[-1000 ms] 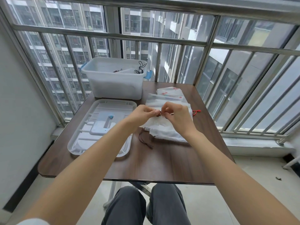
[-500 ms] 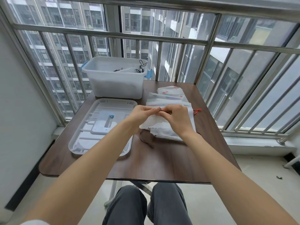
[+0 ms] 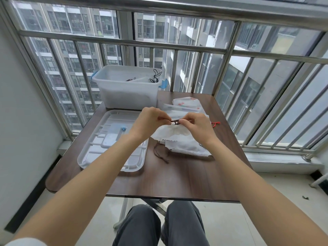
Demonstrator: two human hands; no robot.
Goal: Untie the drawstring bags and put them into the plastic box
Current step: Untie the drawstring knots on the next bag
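A white drawstring bag [image 3: 171,133] hangs a little above the table between my hands. Its dark brown drawstring knot [image 3: 175,121] is pinched from the left by my left hand [image 3: 150,121] and from the right by my right hand [image 3: 196,126]. More white bags [image 3: 186,147] lie under it in a pile, one with a red cord [image 3: 215,123] at the right. Another brown cord [image 3: 159,153] trails on the table. The white plastic box [image 3: 127,96] stands at the back left, with bags and black cords inside.
The box's clear lid [image 3: 113,139] lies upside down on the left of the brown table [image 3: 177,178]. A metal railing [image 3: 221,50] runs behind and to the right of the table. My knees show below the table's front edge.
Both hands have lifted the bag slightly and drawn a little apart, so the brown knot now shows stretched between the fingertips.
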